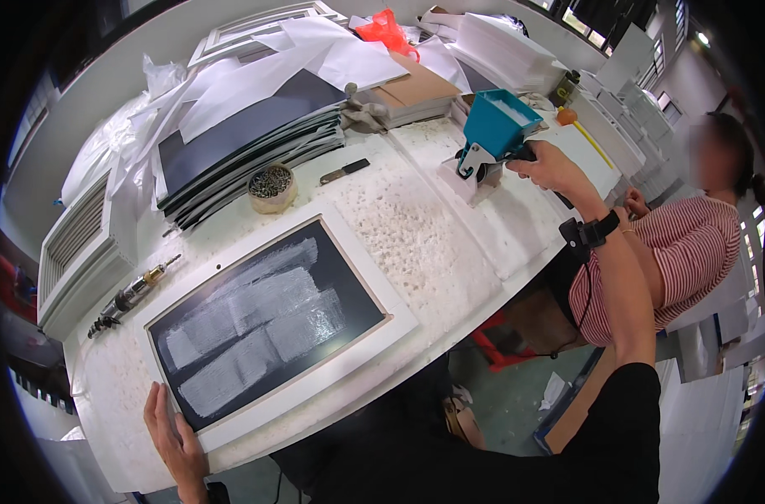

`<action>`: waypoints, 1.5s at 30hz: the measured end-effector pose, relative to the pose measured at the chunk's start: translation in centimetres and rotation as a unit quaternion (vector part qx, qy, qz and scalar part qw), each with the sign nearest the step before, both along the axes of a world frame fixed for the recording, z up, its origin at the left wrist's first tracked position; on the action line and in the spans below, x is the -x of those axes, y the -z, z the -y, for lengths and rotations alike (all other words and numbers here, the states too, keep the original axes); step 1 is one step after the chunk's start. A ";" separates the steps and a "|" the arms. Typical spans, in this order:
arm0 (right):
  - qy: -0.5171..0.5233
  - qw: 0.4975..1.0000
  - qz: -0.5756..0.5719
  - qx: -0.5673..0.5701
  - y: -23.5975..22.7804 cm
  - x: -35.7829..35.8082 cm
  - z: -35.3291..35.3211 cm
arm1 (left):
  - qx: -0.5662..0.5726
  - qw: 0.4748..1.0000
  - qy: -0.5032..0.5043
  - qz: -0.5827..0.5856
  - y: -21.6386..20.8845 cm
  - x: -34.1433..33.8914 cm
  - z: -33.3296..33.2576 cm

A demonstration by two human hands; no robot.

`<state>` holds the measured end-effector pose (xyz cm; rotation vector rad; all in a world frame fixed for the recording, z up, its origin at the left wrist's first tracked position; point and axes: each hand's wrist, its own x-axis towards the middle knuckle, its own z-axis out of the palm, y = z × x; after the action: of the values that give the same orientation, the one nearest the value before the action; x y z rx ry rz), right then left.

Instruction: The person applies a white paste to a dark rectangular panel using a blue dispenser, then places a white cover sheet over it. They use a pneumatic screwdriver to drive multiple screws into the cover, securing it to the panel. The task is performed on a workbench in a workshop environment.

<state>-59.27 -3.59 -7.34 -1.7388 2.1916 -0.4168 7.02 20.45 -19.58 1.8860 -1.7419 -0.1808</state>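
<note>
Before me lies a white frame (392, 326) around a dark panel (189, 367), coated with broad, whitish, wet-looking streaks. My left hand (177, 443) is at the frame's near left corner, fingers stretched along its edge. Out to the far right, my right hand (557, 172) grips the handle of a glue roller (498, 122) with a teal hopper. White material shows inside the hopper. The roller's lower end is at a small pale block (460, 181) on the table; whether they touch I cannot tell.
A pneumatic screwdriver (130, 294), a tub of screws (272, 186) and a knife (344, 171) lie beyond the frame. Dark panels (248, 126) are stacked behind, under white sheets (298, 55). Louvred frames (76, 235) stand left. A person in a striped shirt (693, 244) is at right.
</note>
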 end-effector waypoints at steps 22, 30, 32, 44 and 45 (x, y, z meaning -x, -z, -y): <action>-0.134 0.900 0.145 0.388 7.5 -5.4 -11.2 | -0.148 0.831 0.435 -0.313 -24.9 28.1 12.4; -0.045 0.911 0.322 0.255 14.5 -4.9 -8.9 | -0.012 0.940 0.340 0.036 -14.7 42.9 35.5; -0.054 0.918 0.303 0.249 13.7 -5.0 -9.1 | -0.004 0.927 0.331 0.176 -11.0 43.7 38.9; -0.073 0.892 0.351 0.275 14.3 -3.2 -9.0 | 0.150 0.895 0.355 0.224 -2.0 47.3 51.1; -0.072 0.891 0.352 0.277 14.4 -3.0 -9.0 | 0.141 0.901 0.360 0.198 -2.8 47.7 50.0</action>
<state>-56.24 5.45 -21.70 -1.5994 1.4789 -1.4808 -40.65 -29.56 -16.78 1.0453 -2.5278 0.1924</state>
